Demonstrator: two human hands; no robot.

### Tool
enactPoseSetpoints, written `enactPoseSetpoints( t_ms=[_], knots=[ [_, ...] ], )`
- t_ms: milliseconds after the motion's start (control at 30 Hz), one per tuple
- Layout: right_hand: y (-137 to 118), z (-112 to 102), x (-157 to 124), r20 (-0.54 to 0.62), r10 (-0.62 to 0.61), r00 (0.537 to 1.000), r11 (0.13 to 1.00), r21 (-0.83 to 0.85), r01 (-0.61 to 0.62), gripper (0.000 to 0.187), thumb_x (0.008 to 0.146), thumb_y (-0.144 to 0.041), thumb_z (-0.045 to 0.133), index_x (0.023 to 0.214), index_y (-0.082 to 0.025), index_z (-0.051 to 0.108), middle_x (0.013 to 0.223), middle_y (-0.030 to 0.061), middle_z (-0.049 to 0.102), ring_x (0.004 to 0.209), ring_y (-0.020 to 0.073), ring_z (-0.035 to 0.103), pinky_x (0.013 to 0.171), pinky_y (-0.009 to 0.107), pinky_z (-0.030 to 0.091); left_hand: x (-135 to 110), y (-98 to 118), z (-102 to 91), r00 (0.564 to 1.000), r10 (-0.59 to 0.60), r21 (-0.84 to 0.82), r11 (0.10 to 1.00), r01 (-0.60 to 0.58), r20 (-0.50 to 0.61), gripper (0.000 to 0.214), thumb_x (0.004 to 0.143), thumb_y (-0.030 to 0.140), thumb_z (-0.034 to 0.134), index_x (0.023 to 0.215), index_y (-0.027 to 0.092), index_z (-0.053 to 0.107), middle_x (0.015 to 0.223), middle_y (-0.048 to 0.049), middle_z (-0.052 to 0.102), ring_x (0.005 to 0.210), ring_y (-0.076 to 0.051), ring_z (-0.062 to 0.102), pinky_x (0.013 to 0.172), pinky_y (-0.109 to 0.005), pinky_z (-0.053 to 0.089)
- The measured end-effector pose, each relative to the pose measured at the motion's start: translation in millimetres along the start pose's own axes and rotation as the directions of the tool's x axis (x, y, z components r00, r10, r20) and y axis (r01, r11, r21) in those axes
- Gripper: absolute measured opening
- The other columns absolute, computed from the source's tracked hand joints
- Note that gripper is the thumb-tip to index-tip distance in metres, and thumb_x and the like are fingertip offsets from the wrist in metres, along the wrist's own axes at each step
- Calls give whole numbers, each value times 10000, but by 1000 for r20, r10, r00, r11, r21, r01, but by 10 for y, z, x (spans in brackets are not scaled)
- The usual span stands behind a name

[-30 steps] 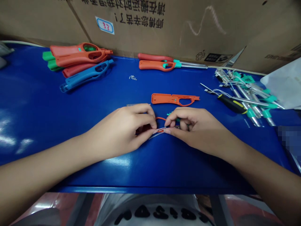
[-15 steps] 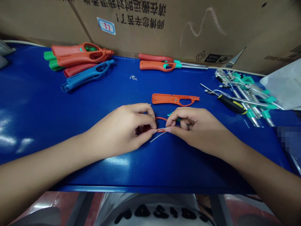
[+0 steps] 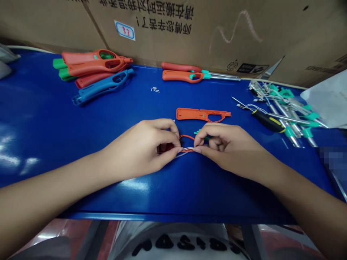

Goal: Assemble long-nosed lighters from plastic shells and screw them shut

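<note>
Both hands work close together over the front middle of the table. My left hand [image 3: 159,146] is closed, thumb and fingers pinching one end of an orange lighter handle half [image 3: 187,136], which they mostly cover. Fingertips of my right hand [image 3: 218,142] pinch thin white wires [image 3: 187,148] along the same shell. A pale thin tube hangs just under the wires. Behind the right fingers a green lighter part [image 3: 197,132] partly shows. Beyond the hands lies another orange handle half [image 3: 192,114], its hollow side up.
Orange, green and blue handle shells [image 3: 94,66] are piled back left. Small screws [image 3: 155,89] lie near two assembled lighters [image 3: 184,76]. At right are a black-and-yellow screwdriver [image 3: 267,120] and metal lighter tubes [image 3: 292,112] with wires. A cardboard box [image 3: 211,36] borders the blue table [image 3: 173,202].
The pale tube's loose end, which stuck out below the left fingertips, now lies closer up against the shell and wires. Both hands keep nearly the same pinch.
</note>
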State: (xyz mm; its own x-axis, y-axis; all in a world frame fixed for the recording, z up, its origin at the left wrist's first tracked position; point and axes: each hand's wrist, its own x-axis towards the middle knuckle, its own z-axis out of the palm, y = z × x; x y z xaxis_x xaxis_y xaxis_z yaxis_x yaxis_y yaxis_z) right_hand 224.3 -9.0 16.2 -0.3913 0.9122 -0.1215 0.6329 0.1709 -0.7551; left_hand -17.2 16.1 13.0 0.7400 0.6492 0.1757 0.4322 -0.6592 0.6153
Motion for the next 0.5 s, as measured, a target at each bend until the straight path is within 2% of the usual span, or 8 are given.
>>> enactPoseSetpoints(
  t_ms=[100, 300, 400, 500],
  knots=[
    [-36, 16, 20, -5, 113, 994, 992, 50, -112, 44, 848, -227, 708, 808, -210, 705, 511, -90, 422, 423, 49, 341, 400, 226, 237, 8, 5, 9, 1000, -14, -10, 1000, 14, -7, 126, 897, 155, 656, 880, 177, 779, 980, -30, 688, 796, -127, 688, 651, -227, 510],
    [-55, -44, 17, 64, 108, 992, 988, 104, -114, 75, 861, -211, 680, 835, -200, 749, 596, -62, 490, 461, 49, 378, 420, 232, 249, 9, 15, 0, 1000, -23, -27, 999, 23, -12, 122, 896, 158, 664, 865, 171, 781, 959, -31, 686, 764, -114, 675, 632, -220, 498],
    [-44, -24, 21, 21, 73, 997, 996, 45, -73, 78, 860, -185, 677, 826, -197, 746, 613, -59, 513, 462, 46, 371, 438, 238, 258, 14, 12, -3, 1000, -27, -28, 999, 27, -12, 124, 894, 150, 662, 861, 169, 780, 955, -31, 685, 743, -105, 666, 620, -213, 489],
    [-19, 29, 22, -46, -39, 998, 999, -39, 37, 112, 861, -126, 654, 822, -190, 737, 683, -43, 574, 484, 43, 402, 478, 238, 296, 20, 12, 0, 999, -32, -26, 999, 32, -13, 133, 884, 126, 655, 853, 172, 776, 959, -26, 684, 718, -94, 656, 616, -209, 480]
  ],
)
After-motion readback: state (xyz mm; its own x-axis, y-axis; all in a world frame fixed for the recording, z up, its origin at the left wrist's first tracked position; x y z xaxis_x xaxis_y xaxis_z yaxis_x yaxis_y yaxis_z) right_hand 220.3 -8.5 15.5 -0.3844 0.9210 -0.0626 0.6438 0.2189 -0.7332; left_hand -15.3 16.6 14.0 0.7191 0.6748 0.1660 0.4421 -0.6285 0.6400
